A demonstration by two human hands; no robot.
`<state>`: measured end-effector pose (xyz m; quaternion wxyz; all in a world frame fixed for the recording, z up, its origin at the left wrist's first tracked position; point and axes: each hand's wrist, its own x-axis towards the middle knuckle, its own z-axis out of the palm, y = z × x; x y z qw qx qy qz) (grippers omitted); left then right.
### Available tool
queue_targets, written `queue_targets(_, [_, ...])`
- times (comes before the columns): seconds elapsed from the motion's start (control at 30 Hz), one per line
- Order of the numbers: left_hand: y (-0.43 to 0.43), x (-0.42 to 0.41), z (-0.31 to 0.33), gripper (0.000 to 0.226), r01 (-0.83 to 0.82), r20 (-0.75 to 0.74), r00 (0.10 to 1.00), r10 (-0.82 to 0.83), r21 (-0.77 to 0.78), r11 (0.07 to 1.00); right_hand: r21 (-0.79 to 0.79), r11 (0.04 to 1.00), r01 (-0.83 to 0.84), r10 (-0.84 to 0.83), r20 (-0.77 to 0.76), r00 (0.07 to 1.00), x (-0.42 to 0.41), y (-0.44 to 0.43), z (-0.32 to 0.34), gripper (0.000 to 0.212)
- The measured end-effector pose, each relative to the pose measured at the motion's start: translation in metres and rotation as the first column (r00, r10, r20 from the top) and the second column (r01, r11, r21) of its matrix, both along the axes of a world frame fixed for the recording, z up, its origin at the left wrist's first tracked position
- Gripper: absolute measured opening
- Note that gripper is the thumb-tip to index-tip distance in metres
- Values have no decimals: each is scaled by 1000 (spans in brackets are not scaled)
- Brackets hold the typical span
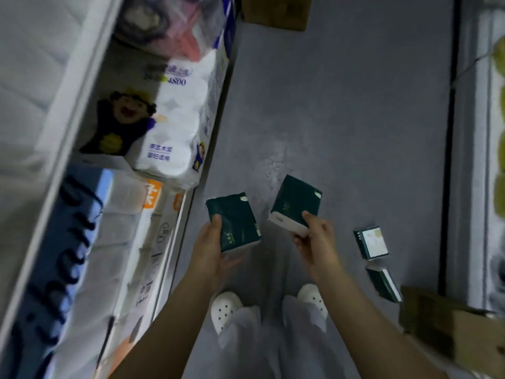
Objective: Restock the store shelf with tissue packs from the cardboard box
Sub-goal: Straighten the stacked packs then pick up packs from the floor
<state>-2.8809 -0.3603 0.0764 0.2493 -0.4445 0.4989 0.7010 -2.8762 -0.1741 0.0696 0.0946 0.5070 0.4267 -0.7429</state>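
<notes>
My left hand point(211, 250) grips a dark green tissue pack point(235, 218) from below, thumb on its top face. A second dark green tissue pack point(296, 203) is pinched at its lower end by my right hand point(317, 239) and tilts up to the right. Both packs hang above the grey floor in front of me. Two more green tissue packs point(371, 243) point(384, 284) lie on the floor to the right. The cardboard box point(448, 326) shows at the lower right edge. The store shelf point(82, 86) runs along the left.
The shelf holds large toilet-paper bundles point(169, 132) and stacked tissue multipacks point(120, 242). Another cardboard box point(276, 12) sits on the floor at the top. A white unit point(470, 132) lines the right side. My feet in white clogs point(225, 307) stand below.
</notes>
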Motion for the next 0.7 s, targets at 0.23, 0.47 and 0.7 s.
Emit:
queue_targets(0.23, [-12,46,256,32,56,-126,990,-65,-73,996,82,994,-68,82,-191,978,17,1,257,81])
queue_targets(0.47, [-13,80,394,34,85,-217,971,-104,-96,992,110,977,-183,208,-313,926,32,0,401,75])
queue_targets(0.7, [3,109,477,44,-26,-375,927,-17,-109,994,210,938,-274,342,-451,825,33,15,481,44])
